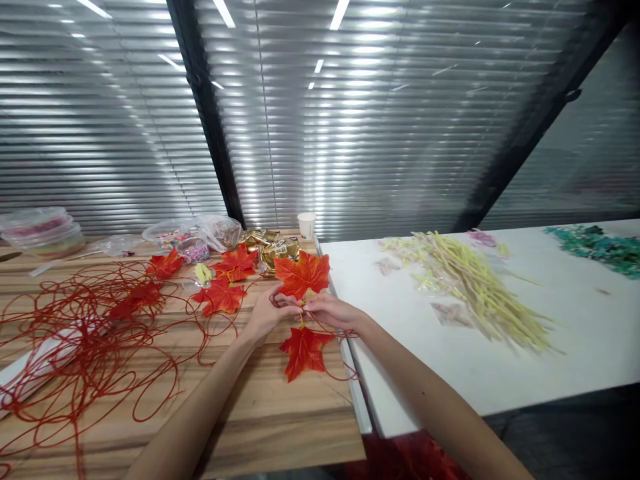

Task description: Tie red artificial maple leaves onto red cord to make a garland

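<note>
My left hand [273, 311] and my right hand [334, 311] meet over the wooden table's right side, fingertips pinched together. Between them run the yellow stems of artificial maple leaves and a thin red cord [345, 333]. One orange-red maple leaf [303, 272] stands up just above my fingers. Another red maple leaf [304, 352] hangs below them on its yellow stem. The cord trails from my right hand and loops down past the lower leaf. My fingertips hide exactly how cord and stems cross.
A big tangle of red cord [93, 333] covers the left of the wooden table [280, 427]. More maple leaves [223, 295], gold packets [280, 252], plastic tubs [43, 230] and a paper cup [307, 225] stand behind. Yellow stems [480, 287] lie on the white table [400, 353].
</note>
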The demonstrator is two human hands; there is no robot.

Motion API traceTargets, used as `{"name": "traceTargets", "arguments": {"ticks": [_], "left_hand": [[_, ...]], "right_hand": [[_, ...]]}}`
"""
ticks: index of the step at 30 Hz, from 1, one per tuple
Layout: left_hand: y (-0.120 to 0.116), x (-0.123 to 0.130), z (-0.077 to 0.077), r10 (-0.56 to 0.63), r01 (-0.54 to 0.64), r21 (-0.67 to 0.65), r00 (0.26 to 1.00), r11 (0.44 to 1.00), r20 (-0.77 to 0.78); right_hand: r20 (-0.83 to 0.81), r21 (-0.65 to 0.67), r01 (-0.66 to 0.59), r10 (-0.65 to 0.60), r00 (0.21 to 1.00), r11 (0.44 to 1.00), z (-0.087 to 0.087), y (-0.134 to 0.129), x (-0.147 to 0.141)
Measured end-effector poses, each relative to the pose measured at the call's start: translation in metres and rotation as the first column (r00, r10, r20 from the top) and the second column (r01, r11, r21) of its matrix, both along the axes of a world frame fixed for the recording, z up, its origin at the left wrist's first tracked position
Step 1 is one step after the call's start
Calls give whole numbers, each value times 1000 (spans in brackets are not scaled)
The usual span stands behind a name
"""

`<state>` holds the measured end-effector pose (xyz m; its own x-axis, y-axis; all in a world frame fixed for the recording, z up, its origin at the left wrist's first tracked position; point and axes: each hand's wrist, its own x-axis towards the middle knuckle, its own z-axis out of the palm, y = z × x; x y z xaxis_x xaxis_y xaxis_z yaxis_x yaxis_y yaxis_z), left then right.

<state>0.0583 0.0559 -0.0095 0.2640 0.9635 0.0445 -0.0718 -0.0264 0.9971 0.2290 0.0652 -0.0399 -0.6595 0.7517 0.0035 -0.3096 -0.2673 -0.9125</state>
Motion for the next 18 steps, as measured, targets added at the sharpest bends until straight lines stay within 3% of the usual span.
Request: {"name": "traceTargets", "arguments": {"ticks": [10, 18], "left_hand": [[2, -1, -4, -45, 45, 49, 999, 998, -9], [4, -1, -4, -4, 5, 66, 1000, 998, -14]], "right_hand": [[-31, -2, 24, -24, 999, 1000, -1, 1, -1], [-45, -25, 17, -18, 999, 1000, 3, -2, -2]]}}
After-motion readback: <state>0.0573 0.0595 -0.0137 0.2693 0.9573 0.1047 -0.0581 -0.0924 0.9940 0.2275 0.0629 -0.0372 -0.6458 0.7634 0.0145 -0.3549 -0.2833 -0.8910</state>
